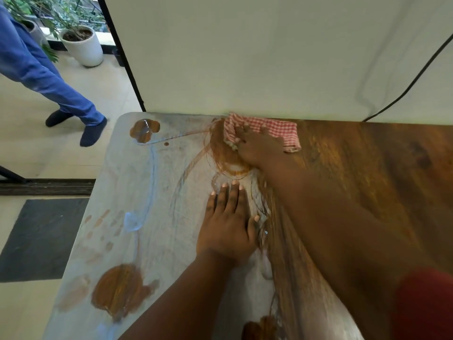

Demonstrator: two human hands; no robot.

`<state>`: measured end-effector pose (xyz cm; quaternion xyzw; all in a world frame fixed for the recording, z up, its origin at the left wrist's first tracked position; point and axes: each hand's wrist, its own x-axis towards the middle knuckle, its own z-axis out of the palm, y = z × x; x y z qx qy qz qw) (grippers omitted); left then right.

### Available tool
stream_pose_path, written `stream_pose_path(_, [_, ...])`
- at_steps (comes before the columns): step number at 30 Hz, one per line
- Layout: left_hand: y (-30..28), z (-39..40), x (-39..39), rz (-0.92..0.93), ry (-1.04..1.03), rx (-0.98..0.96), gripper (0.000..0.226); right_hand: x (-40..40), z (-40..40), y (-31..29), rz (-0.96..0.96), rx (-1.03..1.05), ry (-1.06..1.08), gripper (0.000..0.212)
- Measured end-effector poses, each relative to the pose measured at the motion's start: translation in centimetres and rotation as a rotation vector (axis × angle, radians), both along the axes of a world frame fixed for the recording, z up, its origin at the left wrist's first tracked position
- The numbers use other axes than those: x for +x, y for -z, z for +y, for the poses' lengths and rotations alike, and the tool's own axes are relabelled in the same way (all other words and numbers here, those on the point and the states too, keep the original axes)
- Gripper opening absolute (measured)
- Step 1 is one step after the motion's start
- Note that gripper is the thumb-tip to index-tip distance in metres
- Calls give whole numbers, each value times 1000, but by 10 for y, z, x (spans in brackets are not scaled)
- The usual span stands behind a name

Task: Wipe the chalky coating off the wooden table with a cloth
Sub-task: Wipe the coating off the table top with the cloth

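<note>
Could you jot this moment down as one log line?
right hand grips cloth at wall edge | left hand flat on coated table | left half still chalky

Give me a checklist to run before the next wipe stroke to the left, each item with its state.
1. Right hand holds the checked cloth: ok.
2. Cloth lies on the table at the far edge by the wall: ok.
3. Left hand rests flat, bracing on the table: ok.
4. Left hand out of the uncleaned zone: not ok, it rests on the chalky coating.
5. Right side already bare wood: ok.
6. Cloth clean enough underneath: cannot tell.
</note>
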<state>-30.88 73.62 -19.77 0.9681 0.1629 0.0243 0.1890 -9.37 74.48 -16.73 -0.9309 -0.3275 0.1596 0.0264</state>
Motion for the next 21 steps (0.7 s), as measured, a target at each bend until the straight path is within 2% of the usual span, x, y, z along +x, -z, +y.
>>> stream_pose_path(2, [0,0,0,3,-14,-14,71,-22,16,3,9,21,-97,53])
stream_pose_path(5, [1,-1,-2,-53,-27,-53,73,-31,-19,12,30,72,-300,48])
stream_pose_path(7, [3,-1,-4,-88,-32,-53,74,-9,-55,11,43,73,-262,47])
stream_pose_path(9, [5,-1,-3,-104,-35,-29,75,13,-77,8,42,10,-114,48])
stream_pose_path(12, [7,-1,-3,-104,-54,6,79,-11,-66,11,24,30,38,48])
stream_pose_path(15, [1,-3,-6,-103,-59,0,90,-77,-59,21,11,118,-93,49])
stream_pose_path(17, [-6,-3,-12,-98,-10,-17,101,-99,-86,19,17,101,-222,52])
stream_pose_path(21, [-24,12,-31,-162,-68,-189,103,-95,-155,7,79,43,-196,44])
